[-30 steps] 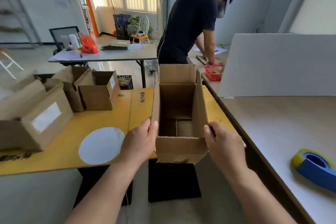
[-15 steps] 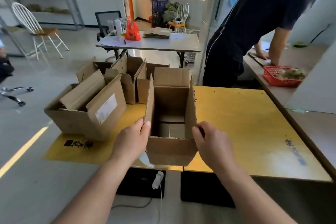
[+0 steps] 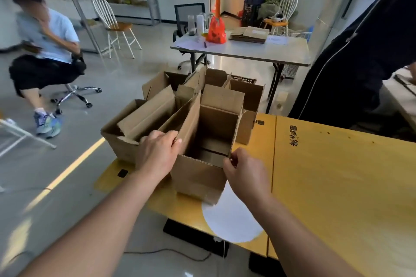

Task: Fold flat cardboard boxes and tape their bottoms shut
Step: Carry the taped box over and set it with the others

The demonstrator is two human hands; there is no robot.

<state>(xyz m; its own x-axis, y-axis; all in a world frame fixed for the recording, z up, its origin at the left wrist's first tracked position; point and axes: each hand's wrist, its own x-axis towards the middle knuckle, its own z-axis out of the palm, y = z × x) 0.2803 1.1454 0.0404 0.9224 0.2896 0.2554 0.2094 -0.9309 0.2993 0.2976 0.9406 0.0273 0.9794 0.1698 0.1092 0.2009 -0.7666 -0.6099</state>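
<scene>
Open carton gripped by both side walls at the table's near edge.
The open-topped brown corrugated cardboard box [image 3: 198, 177] sits at the near edge of the yellow wooden table [image 3: 337, 175], just beside other open brown boxes [image 3: 135, 123]. The left hand [image 3: 157, 155] curls over its left wall; the right hand [image 3: 245, 173] pinches the right wall's near corner. It looks light, stiff at the folds and crushable, so holding near the corners suits it.
</scene>
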